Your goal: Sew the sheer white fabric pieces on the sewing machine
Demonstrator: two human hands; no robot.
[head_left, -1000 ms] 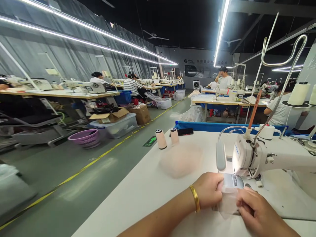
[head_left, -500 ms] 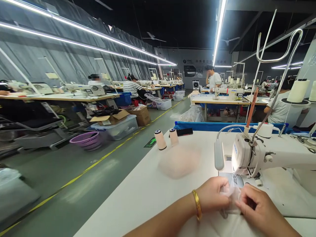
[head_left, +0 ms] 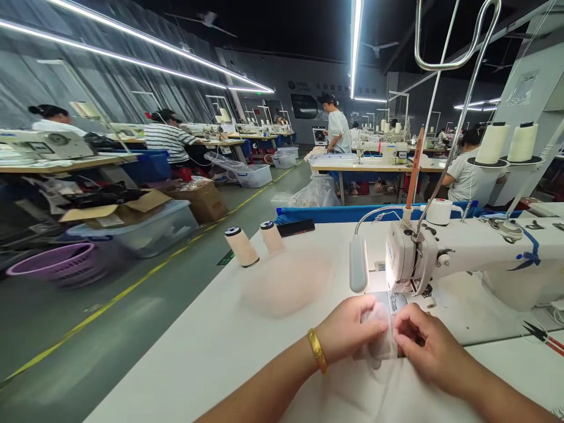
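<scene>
Pinching a thin, translucent fabric directly in front of the sewing machine, my left hand has its grip closed, thumb laid over the cloth and fingers beneath. My right hand meets the same fabric at its right edge, thumb and forefinger together on it. The fabric lies on the near side of the sewing machine, close to the needle area. Judged by its sheerness, it should handle as very light, limp and perhaps slippery, ready to crease or snag; it is best taken by opposite edges, in a flat, gentle pinch.

Farther out, a lamp hangs just left of the sewing machine. Beyond the lamp, also left of the machine, the tabletop bears a pale, blurred heap whose nature cannot be told, two peach thread spools and a dark phone. Red-handled snips lie to the right of the sewing machine, on its near side.

Compared with the frame half a second earlier, the fabric, then bunched between my hands, now appears flatter and more spread. The view has turned rightward, bringing the snips into sight, and the standing person beyond the sewing machine has lowered a raised arm.
</scene>
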